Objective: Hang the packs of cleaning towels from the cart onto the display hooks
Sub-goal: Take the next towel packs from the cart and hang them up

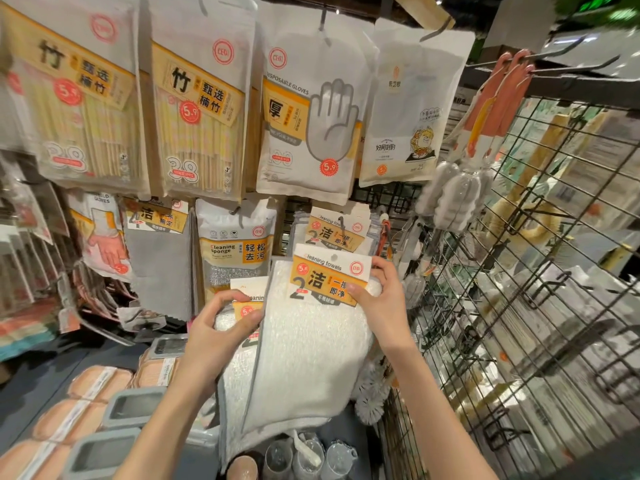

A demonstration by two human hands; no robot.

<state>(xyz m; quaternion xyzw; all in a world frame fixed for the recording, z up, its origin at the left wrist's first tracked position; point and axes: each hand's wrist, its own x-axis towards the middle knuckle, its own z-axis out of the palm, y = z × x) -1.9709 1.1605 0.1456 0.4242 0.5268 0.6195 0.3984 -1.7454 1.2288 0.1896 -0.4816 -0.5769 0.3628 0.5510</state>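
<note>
My forearms are bare up to the frame's lower edge, no sleeve showing. My left hand [216,332] and right hand [381,301] wear nothing; nails short and unpainted.

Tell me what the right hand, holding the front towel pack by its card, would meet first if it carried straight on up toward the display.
Probably the hanging white cleaning towel packs with orange header cards, directly above the right hand and its white towel pack. Depth is unclear, so their hook may come first.

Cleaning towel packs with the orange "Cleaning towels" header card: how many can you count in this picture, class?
3: one gripped by the right hand, front pack; one behind it under the left hand, rear pack; one hung pack above. More may hide behind.
</note>
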